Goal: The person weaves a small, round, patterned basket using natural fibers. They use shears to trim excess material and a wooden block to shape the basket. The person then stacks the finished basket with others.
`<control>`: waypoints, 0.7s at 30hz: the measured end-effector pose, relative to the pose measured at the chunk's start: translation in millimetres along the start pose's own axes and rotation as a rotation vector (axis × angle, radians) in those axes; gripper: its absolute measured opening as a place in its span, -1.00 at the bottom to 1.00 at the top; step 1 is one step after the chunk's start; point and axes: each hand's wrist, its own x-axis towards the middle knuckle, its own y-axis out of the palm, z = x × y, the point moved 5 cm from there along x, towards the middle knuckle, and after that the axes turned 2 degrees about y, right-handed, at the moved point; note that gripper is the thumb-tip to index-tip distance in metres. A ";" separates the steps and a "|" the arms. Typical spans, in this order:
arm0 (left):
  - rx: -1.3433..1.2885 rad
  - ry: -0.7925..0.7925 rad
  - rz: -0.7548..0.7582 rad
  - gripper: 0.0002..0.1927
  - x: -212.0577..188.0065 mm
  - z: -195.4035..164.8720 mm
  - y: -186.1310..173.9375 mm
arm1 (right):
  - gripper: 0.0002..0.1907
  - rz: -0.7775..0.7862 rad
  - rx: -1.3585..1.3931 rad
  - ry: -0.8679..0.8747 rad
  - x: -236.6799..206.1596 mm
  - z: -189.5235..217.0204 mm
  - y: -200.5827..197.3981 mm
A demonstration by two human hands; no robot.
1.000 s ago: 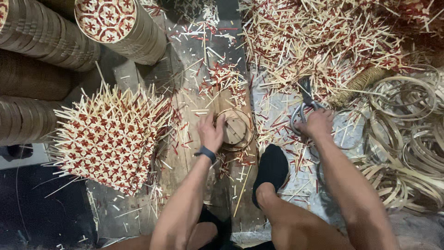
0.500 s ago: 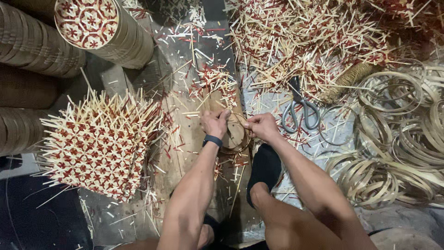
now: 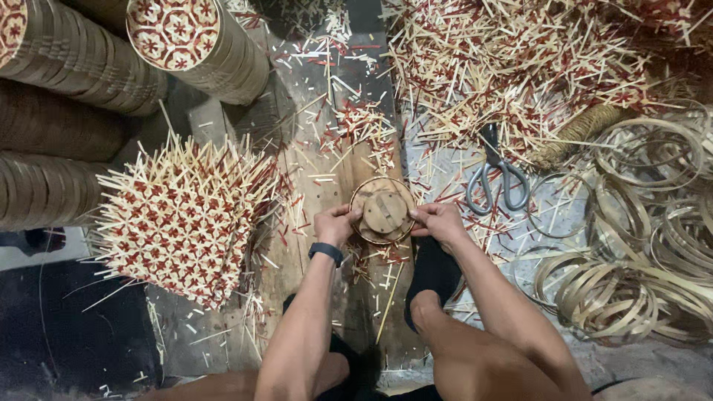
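My left hand (image 3: pixel 336 225) and my right hand (image 3: pixel 438 220) grip the two sides of a small round wooden form with a thin bamboo ring (image 3: pixel 383 211) around it, resting on a wooden plank (image 3: pixel 319 200). A dark band sits on my left wrist. Grey scissors (image 3: pixel 496 178) lie on the floor just right of my right hand, untouched. A stack of woven red and cream bamboo mats (image 3: pixel 182 223) with loose spiky ends lies to the left of my left arm.
Stacked round bamboo lids (image 3: pixel 197 46) stand at the upper left. A heap of cut bamboo strips (image 3: pixel 512 59) covers the top right. Loose bamboo hoops (image 3: pixel 639 245) pile at the right, next to a roll of twine (image 3: pixel 575 134). My foot in a black sock (image 3: pixel 432 275) rests below the ring.
My right hand left the scissors on the floor and came over to the round form. Both hands now hold its sides with the ring around it.
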 end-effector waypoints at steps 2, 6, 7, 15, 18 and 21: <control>0.051 -0.088 -0.058 -0.62 0.8 -0.3 1.4 | -0.80 -0.037 -0.040 0.025 0.1 1.3 1.2; 0.247 -0.137 -0.167 -0.63 -1.2 -7.6 -2.4 | -0.79 -0.134 -0.052 0.015 -4.4 3.1 0.7; 0.178 -0.142 -0.135 -0.63 -2.7 -9.1 -2.4 | -0.78 -0.130 -0.050 -0.033 -7.0 5.2 1.1; -0.711 -0.348 0.261 -0.78 -58.4 24.1 25.3 | -0.80 0.043 0.146 0.034 -18.6 -10.0 16.3; -0.735 -0.255 0.246 -0.91 -62.4 38.8 41.1 | -0.82 -0.073 0.070 0.021 -14.7 -17.2 21.0; -0.636 -0.294 0.105 -0.88 -58.5 50.4 48.2 | -0.82 -0.130 0.057 0.007 -11.9 -20.9 24.2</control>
